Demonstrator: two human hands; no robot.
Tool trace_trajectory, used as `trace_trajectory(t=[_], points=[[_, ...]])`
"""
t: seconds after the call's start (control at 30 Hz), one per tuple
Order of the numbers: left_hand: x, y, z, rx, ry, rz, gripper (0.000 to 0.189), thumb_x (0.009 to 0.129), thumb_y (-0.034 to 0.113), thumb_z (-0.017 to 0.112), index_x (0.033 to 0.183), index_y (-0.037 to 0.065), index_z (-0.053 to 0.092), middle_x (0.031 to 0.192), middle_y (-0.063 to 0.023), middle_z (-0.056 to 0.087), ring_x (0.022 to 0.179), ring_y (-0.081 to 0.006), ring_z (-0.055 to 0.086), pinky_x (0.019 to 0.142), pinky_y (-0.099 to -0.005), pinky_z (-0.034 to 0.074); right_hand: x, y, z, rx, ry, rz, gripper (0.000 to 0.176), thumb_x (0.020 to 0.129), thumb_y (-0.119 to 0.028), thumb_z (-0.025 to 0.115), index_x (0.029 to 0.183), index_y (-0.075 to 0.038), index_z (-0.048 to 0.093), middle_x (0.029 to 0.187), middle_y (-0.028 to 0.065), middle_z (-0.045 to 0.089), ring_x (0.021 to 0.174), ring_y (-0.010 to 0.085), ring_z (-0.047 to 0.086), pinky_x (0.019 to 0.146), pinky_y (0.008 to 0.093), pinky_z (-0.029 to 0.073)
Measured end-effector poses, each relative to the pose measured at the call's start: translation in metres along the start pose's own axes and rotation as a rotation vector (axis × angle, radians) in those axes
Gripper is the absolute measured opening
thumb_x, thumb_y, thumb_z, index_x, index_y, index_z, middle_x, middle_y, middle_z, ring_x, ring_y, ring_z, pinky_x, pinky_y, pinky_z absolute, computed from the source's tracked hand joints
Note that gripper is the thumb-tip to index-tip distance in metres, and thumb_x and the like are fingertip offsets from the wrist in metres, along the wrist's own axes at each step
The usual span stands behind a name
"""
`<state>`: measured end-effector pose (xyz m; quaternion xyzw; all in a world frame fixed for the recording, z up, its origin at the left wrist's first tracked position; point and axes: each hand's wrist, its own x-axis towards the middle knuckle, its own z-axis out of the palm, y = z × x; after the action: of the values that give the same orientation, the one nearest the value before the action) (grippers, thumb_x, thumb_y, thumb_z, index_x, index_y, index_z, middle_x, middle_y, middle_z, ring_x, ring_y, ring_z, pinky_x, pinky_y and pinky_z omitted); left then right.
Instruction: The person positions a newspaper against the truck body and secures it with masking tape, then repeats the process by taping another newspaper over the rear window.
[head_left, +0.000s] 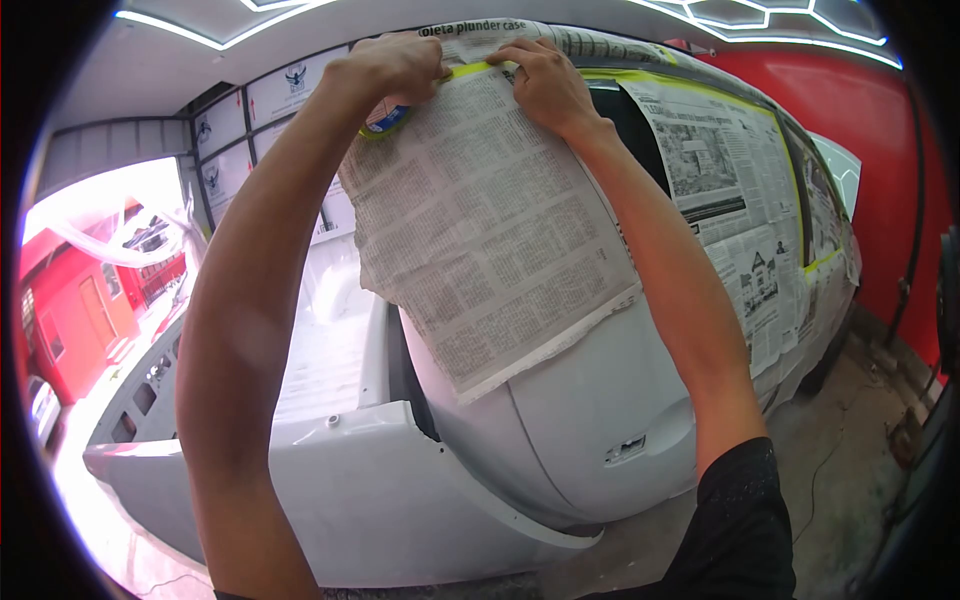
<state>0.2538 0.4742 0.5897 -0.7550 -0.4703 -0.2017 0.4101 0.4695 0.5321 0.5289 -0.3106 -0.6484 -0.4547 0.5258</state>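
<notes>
A newspaper sheet (490, 220) hangs over the rear side of a grey vehicle cab, its left edge torn. Yellow tape (468, 71) runs along the sheet's top edge. At the tape's left end, my left hand (392, 68) is closed, with the tape roll (388, 120) hanging just below the fingers, partly hidden by the hand. My right hand (545, 82) rests on the tape and the sheet's upper right corner, its fingers apart and pressing down. More newspaper (720, 170), edged with yellow tape, covers the side windows to the right.
The grey truck bed panel (380, 500) spreads across the lower left. A door handle recess (627, 449) shows below the sheet. Behind the vehicle stands a red wall (810, 85); a bright doorway (110, 220) opens at the left.
</notes>
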Motion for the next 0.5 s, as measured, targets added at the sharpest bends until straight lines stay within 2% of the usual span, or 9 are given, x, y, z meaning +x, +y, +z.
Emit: trace_trajectory(t=[0.1, 0.3, 0.4, 0.5], points=[[-0.002, 0.001, -0.001, 0.009, 0.012, -0.009, 0.039, 0.095, 0.016, 0.066, 0.131, 0.028, 0.074, 0.114, -0.0081, 0.077, 0.101, -0.0233, 0.074, 0.094, -0.0389, 0.06, 0.007, -0.014, 0.008, -0.064, -0.013, 0.0, 0.036, 0.093, -0.006, 0.05, 0.115, -0.011, 0.077, 0.12, 0.0034, 0.069, 0.12, 0.0242, 0.06, 0.107, 0.0388, 0.05], [-0.001, 0.001, -0.01, 0.029, -0.072, 0.013, 0.042, 0.093, 0.012, 0.064, 0.131, 0.026, 0.074, 0.11, -0.0096, 0.077, 0.102, -0.0246, 0.073, 0.096, -0.0405, 0.058, -0.001, -0.051, 0.015, 0.065, 0.028, 0.0, 0.032, 0.093, -0.008, 0.052, 0.113, -0.007, 0.077, 0.118, 0.0051, 0.068, 0.121, 0.0259, 0.059, 0.105, 0.0399, 0.051], [0.0, -0.009, -0.005, -0.054, -0.075, 0.071, 0.048, 0.092, 0.011, 0.064, 0.139, 0.022, 0.068, 0.11, -0.0121, 0.076, 0.103, -0.0287, 0.072, 0.1, -0.0421, 0.057, -0.01, -0.056, 0.023, 0.064, 0.099, 0.045, 0.032, 0.09, -0.01, 0.055, 0.114, -0.008, 0.077, 0.116, 0.0033, 0.069, 0.12, 0.0252, 0.06, 0.103, 0.0402, 0.053], [-0.004, -0.035, 0.02, -0.108, 0.231, 0.248, 0.049, 0.097, 0.014, 0.064, 0.145, 0.011, 0.06, 0.116, -0.0185, 0.073, 0.097, -0.0323, 0.073, 0.093, -0.0426, 0.061, -0.01, -0.059, 0.02, 0.056, 0.074, 0.09, 0.031, 0.09, -0.011, 0.057, 0.113, -0.011, 0.077, 0.114, 0.0021, 0.069, 0.119, 0.0246, 0.062, 0.101, 0.04, 0.055]])
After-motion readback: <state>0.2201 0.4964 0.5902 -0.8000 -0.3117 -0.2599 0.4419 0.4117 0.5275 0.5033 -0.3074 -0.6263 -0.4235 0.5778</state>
